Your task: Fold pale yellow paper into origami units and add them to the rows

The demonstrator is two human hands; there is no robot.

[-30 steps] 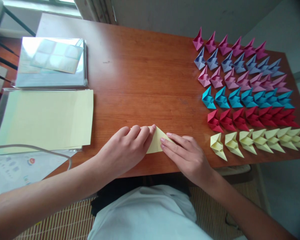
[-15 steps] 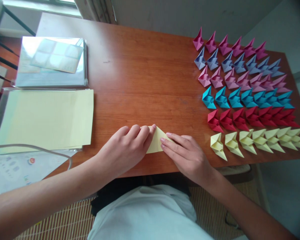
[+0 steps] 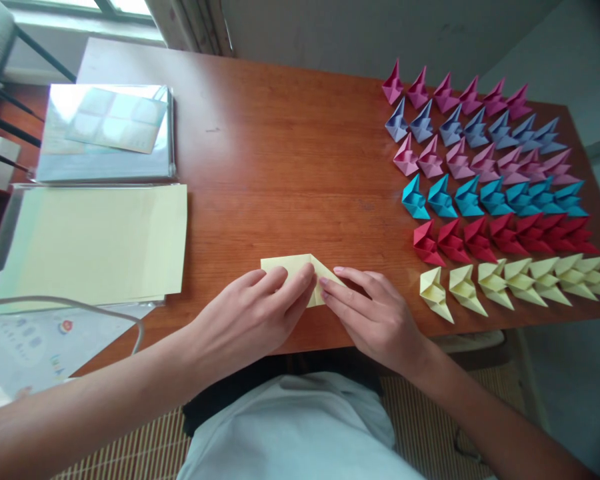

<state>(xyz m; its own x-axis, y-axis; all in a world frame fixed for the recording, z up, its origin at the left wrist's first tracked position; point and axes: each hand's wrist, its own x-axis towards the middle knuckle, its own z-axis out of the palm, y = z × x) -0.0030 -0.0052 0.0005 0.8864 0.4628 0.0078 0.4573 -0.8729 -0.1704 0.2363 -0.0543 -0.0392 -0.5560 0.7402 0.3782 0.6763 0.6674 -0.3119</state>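
Note:
A pale yellow paper piece [image 3: 300, 265], partly folded with a pointed right end, lies near the front edge of the wooden table [image 3: 290, 153]. My left hand [image 3: 253, 315] rests on its left part, fingers curled and pressing it down. My right hand [image 3: 373, 313] lies on its right part, index and middle fingertips stretched onto the fold. Most of the paper's lower half is hidden under both hands.
Rows of folded paper units fill the table's right side: magenta [image 3: 450, 93], lilac-blue [image 3: 460, 128], pink [image 3: 473, 161], teal [image 3: 480, 197], red [image 3: 485, 237], yellow [image 3: 510, 279]. A stack of yellow sheets [image 3: 95, 240] and a clear packet [image 3: 105, 133] lie at the left.
My left hand has slid back toward me, uncovering the paper's upper left corner. The right hand stays almost where it was.

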